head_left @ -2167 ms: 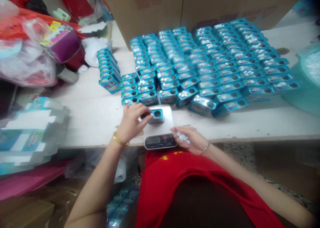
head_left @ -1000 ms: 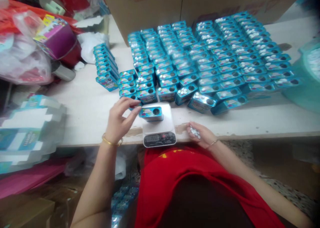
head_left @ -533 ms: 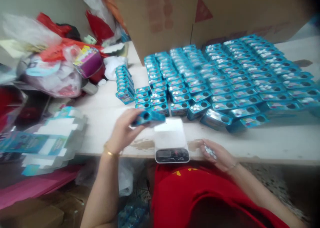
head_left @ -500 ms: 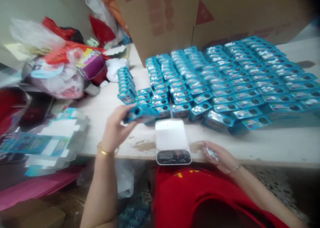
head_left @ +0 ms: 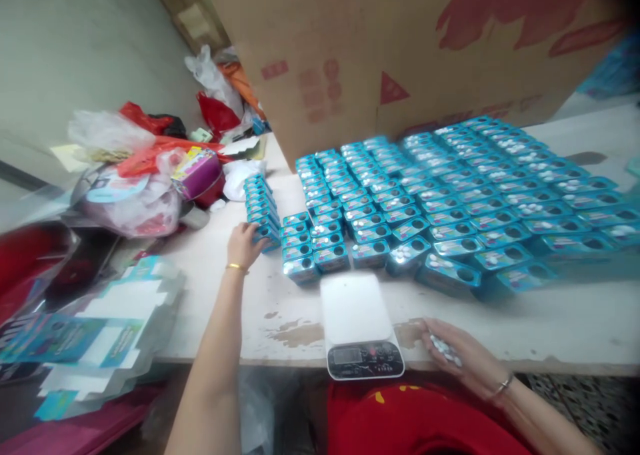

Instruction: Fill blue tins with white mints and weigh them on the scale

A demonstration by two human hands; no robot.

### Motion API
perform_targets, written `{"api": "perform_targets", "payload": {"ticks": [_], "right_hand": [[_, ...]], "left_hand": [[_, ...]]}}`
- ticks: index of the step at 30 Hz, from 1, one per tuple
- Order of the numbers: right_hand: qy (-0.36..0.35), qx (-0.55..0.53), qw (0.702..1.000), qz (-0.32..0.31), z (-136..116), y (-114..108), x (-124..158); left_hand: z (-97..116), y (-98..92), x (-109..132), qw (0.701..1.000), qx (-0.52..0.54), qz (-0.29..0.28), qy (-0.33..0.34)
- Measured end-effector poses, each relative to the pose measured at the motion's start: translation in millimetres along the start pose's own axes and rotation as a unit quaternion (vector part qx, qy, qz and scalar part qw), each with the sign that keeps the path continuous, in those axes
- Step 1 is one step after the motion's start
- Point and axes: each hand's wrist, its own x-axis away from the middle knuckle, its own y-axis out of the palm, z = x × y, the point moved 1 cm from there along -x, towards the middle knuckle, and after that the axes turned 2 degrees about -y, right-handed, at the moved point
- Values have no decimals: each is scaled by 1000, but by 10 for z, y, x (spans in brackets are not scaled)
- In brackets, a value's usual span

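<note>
Gripping the row-end blue tin [head_left: 269,234] with my left hand [head_left: 243,244] — right hand [head_left: 457,358] cupped around white pellets [head_left: 445,350], beside the scale [head_left: 356,307].

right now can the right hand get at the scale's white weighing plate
Probably yes. The right hand rests just beside the kitchen scale, and nothing lies between them or on its plate. But it is cupping small white tablets, so its fingers are not free.
</note>
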Motion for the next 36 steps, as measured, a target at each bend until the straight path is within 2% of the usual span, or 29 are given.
{"api": "perform_targets", "payload": {"ticks": [2,3,5,8,11,13,15,18,22,24,25,26,28,31,34,36], "right_hand": [[7,2,1000,-4,7,-2,-13],[13,4,1000,-6,8,-1,-20],[16,10,1000,-9,3,4,-28],[13,15,1000,-9,-9,19,-26],[5,16,1000,-20,-9,33,-21],[3,15,999,-28,2,30,-29],[5,16,999,-31,16,16,-46],[7,17,999,-41,19,-6,-63],[2,14,998,-59,-29,-5,-45],[-2,10,998,-67,-59,4,-30],[-3,7,997,-71,-70,7,-23],[-3,5,997,-73,-79,10,-18],[-4,3,997,-79,-88,10,-12],[-6,6,996,-88,-83,-3,-12],[-11,7,995,-94,-70,-25,-13],[-10,7,995,-99,-63,-37,-13]], "left_hand": [[168,-60,-78,1000,5,30,4],[270,-83,-151,1000,6,17,6],[494,-86,-359,998,6,-57,14],[807,34,-716,984,-14,-176,17],[1040,198,-961,968,-54,-246,11],[1144,225,-1023,962,-92,-256,4],[1213,125,-1013,962,-129,-241,2],[1300,-270,-879,965,-168,-203,8],[1574,-1007,-494,967,-231,-98,41],[1813,-1275,-230,963,-244,-91,64],[1947,-1349,-88,960,-244,-114,77],[2081,-1378,56,955,-239,-146,92],[2329,-1309,332,941,-222,-223,126],[2596,-1008,645,920,-190,-301,166],[2730,-725,782,914,-175,-321,176],[2758,-654,792,917,-169,-318,170]]}}
